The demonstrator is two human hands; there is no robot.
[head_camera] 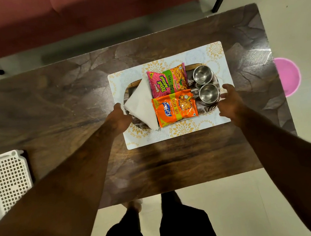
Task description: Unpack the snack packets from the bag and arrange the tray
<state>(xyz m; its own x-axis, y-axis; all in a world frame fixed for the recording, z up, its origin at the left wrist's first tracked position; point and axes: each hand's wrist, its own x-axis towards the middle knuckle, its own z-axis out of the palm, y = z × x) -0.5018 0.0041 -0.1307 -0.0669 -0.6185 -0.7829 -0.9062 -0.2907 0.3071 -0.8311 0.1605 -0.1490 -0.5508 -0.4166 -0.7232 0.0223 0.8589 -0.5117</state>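
An oval wooden tray [207, 110] rests on a patterned white placemat [219, 55] on the dark table. On the tray lie a pink snack packet [167, 80], an orange snack packet [174, 108] just in front of it, a folded white napkin [141, 104] at the left, and two steel cups [203, 74] [208, 93] at the right. My left hand [119, 118] is at the tray's left end and my right hand [229, 102] at its right end, fingers curled by the rim. Whether they grip the rim is unclear.
The brown table [54, 109] has a white perforated basket [7, 179] at its left front corner. A maroon sofa [63, 18] stands behind the table. A pink round object [288, 77] lies on the floor to the right. My legs and feet show below the table's front edge.
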